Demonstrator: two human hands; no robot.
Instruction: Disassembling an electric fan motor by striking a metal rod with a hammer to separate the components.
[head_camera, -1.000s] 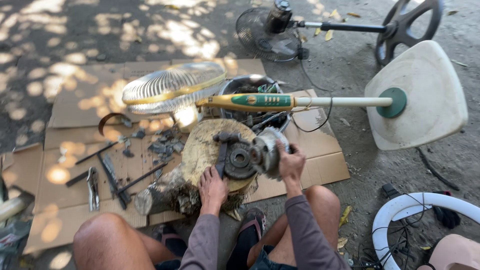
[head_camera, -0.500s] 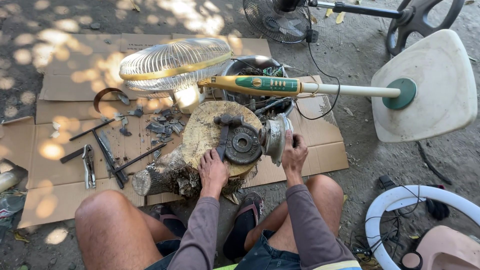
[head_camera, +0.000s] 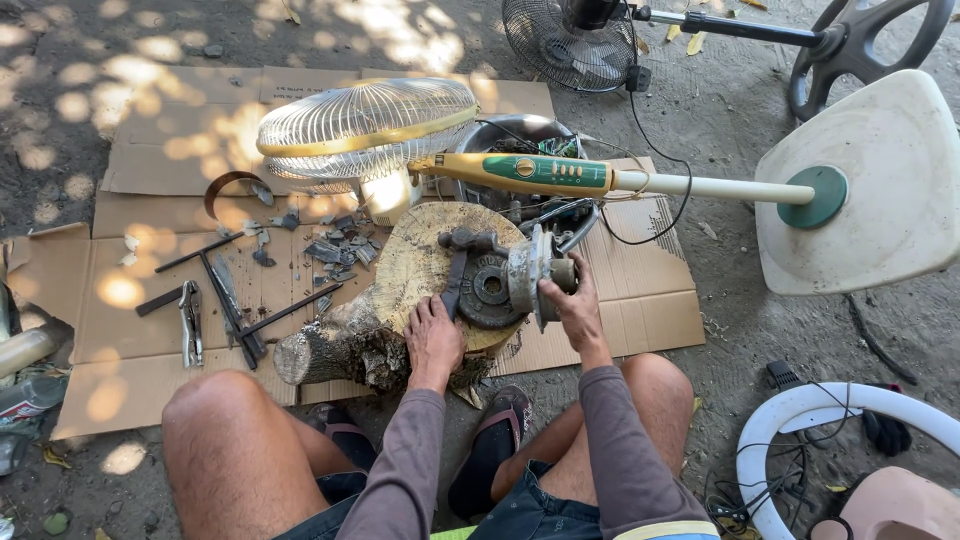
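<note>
Right hand (head_camera: 575, 310) closed around motor (head_camera: 530, 275), tilted on stump (head_camera: 420, 265). Left hand (head_camera: 432, 335) flat, open, on stump edge beside stator (head_camera: 487, 290).

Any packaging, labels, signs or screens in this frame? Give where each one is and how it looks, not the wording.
Green control panel: on the yellow fan pole lying across the work area; long oval, green with small pale buttons.
Flattened cardboard sheets: spread on the ground under the log and tools; brown, plain, creased.
No signs or screens visible.
</note>
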